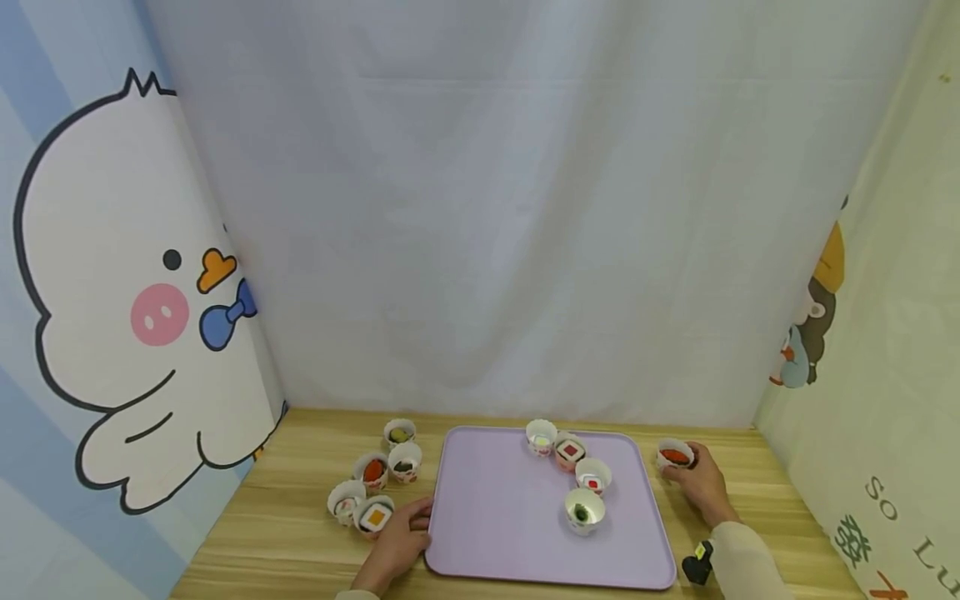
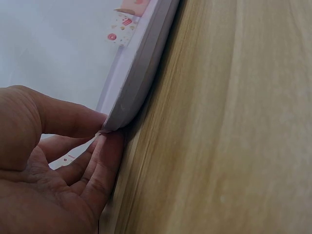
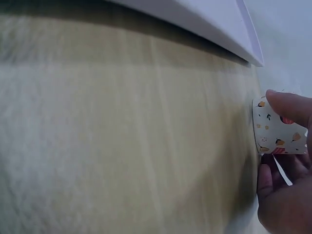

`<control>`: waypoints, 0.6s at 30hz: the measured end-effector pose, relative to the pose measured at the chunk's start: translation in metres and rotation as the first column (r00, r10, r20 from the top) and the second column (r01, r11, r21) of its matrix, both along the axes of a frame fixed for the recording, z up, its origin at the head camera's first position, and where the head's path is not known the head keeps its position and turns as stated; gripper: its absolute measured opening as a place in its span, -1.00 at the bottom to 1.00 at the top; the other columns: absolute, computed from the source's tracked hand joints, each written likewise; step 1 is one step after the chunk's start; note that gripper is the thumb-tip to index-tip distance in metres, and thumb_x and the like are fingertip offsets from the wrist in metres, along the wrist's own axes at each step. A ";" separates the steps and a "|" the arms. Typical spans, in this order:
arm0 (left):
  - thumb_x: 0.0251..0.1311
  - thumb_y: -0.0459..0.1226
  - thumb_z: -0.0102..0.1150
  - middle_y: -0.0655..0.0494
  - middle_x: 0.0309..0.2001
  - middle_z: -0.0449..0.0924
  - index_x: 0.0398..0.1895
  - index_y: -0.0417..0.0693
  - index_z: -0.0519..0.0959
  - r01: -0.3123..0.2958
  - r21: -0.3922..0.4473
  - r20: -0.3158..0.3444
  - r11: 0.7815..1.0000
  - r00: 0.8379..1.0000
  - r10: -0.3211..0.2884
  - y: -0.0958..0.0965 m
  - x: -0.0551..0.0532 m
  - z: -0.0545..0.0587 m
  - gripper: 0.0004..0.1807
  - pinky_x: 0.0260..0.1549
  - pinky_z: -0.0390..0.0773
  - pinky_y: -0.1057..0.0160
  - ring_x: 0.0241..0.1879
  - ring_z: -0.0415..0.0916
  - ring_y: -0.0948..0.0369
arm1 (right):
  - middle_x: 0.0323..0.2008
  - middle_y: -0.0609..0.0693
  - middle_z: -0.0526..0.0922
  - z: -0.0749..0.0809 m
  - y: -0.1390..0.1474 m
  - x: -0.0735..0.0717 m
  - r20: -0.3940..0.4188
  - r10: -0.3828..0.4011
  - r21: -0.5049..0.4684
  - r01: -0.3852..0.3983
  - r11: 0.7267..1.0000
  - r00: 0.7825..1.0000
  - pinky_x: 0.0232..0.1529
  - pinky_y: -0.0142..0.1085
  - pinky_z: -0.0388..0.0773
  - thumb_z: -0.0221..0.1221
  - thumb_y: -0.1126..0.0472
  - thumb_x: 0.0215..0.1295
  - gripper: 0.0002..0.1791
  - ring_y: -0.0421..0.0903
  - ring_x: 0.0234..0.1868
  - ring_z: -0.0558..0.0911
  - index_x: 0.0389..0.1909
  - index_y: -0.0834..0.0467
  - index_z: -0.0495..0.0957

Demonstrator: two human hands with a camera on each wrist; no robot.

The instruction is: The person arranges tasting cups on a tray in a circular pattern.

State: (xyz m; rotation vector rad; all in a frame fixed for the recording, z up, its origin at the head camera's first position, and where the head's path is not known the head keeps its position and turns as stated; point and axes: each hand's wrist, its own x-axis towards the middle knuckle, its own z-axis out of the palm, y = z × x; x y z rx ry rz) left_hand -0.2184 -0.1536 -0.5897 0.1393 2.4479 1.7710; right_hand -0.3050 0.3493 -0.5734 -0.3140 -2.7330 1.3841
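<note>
My left hand (image 1: 401,540) pinches the left rim of a lilac tray (image 1: 495,517); in the left wrist view the thumb and fingers (image 2: 111,151) meet at the tray's edge. Right of the tray, my right hand (image 1: 703,483) holds a small printed paper baking cup (image 1: 669,446) with orange-red food inside. Thumb and fingers lie on opposite sides of that cup, and its base is at the tabletop in the right wrist view. Toward the tray's right side stand a cup with something dark green (image 1: 585,510), a cup with a red-centred piece (image 1: 592,475), a pinkish cup (image 1: 570,450) and another white cup (image 1: 541,437).
Left of the tray, several more filled cups cluster on the wooden table (image 1: 277,533), among them one with a yellow-centred piece (image 1: 373,517) close to my left hand. A small black object (image 1: 697,567) is by my right sleeve. A pale curtain (image 1: 487,250) hangs behind the table.
</note>
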 end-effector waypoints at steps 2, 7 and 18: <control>-0.15 -0.61 0.04 -0.38 0.05 0.53 0.26 -0.58 0.32 -0.001 0.001 -0.004 1.000 1.000 0.001 0.000 0.000 0.000 -0.28 -0.20 0.62 0.27 -0.02 0.57 -0.06 | 0.23 0.50 0.36 0.000 0.000 -0.001 0.000 -0.001 0.012 0.001 1.000 1.000 0.21 0.14 0.35 0.29 0.21 0.16 -0.21 0.37 0.20 0.40 0.32 0.45 0.15; -0.14 -0.61 0.04 -0.40 0.04 0.53 0.25 -0.59 0.31 0.005 0.012 -0.008 1.000 1.000 -0.005 0.000 0.001 0.001 -0.29 -0.17 0.64 0.18 -0.01 0.57 -0.11 | 0.20 0.50 0.39 0.000 0.001 -0.003 0.023 -0.009 0.033 0.008 0.999 1.000 0.16 0.16 0.38 0.30 0.19 0.16 -0.24 0.38 0.16 0.43 0.29 0.44 0.21; -0.16 -0.60 0.04 -0.36 0.03 0.55 0.25 -0.58 0.33 0.015 -0.003 -0.010 1.000 1.000 -0.015 0.000 0.001 0.003 -0.29 -0.21 0.63 0.26 -0.02 0.57 -0.08 | 0.21 0.44 0.42 0.002 0.004 -0.003 0.042 -0.032 0.021 0.031 0.999 0.999 0.13 0.08 0.38 0.29 0.08 0.18 -0.27 0.31 0.15 0.44 0.27 0.37 0.28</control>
